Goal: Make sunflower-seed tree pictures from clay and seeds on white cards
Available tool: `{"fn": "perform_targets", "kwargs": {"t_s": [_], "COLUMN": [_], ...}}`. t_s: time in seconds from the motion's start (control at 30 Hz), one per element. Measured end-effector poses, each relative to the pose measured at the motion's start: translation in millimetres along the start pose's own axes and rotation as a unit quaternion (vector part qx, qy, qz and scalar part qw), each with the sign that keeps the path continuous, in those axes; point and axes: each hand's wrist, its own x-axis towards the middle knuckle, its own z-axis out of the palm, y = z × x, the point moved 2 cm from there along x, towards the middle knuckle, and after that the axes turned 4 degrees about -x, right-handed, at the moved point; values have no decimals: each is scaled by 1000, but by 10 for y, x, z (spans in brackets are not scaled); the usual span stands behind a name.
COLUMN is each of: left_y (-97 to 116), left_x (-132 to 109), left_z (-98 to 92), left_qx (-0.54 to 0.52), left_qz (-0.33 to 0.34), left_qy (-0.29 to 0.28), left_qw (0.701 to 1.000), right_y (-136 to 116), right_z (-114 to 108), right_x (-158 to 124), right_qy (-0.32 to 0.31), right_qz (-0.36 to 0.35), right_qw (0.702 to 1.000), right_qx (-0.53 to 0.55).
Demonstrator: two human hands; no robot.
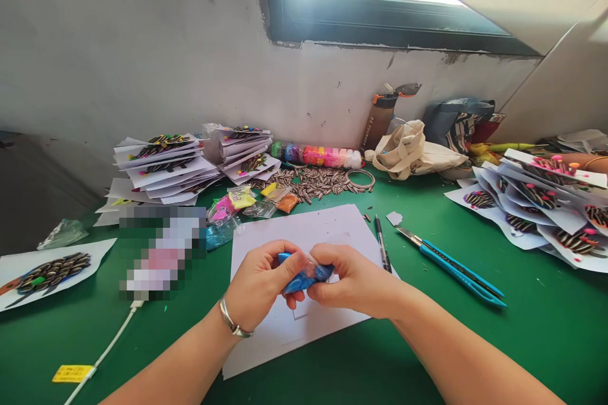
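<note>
Between both hands is a small clear plastic packet of blue modelling clay (300, 281). My left hand (261, 275) grips its left side with thumb and bent fingers, and a bracelet circles that wrist. On the other side, my right hand (350, 280) pinches the packet's right end. Both hands are above a stack of white paper (266, 335), where part of a drawn outline shows below the fingers. A black pen (381, 243) lies along the paper's right edge. Farther right rests a blue utility knife (451, 266) with its blade out.
Sunflower seeds (318, 185) and small packets of coloured clay (242, 196) lie behind the paper. Stacks of seed-decorated sheets (161, 171) stand left and right. A charging phone (164, 256), blurred, trails a white cable (111, 348). A bottle (379, 117) and cloth bag (403, 152) stand by the wall.
</note>
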Motion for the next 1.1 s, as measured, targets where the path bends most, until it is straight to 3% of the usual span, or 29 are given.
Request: {"fn": "perform_targets", "kwargs": {"t_s": [0.17, 0.33, 0.6, 0.9, 1.1], "left_y": [-8, -18, -39, 7, 54], "left_x": [17, 21, 45, 130, 167], "left_z": [-52, -58, -105, -278, -380], "left_qx": [12, 8, -14, -67, -77], "left_qz": [16, 16, 7, 21, 17], "left_qy": [40, 48, 71, 137, 186], "left_qw": [999, 999, 997, 988, 979], "right_y": [46, 82, 99, 187, 259], "right_z": [-115, -182, -288, -427, -479], "right_x": [-6, 4, 10, 39, 40], "right_qy": [90, 97, 135, 213, 221], "right_qz": [35, 68, 41, 34, 28], "right_qw": [994, 993, 990, 965, 944], "right_qx": [-41, -21, 18, 148, 244]}}
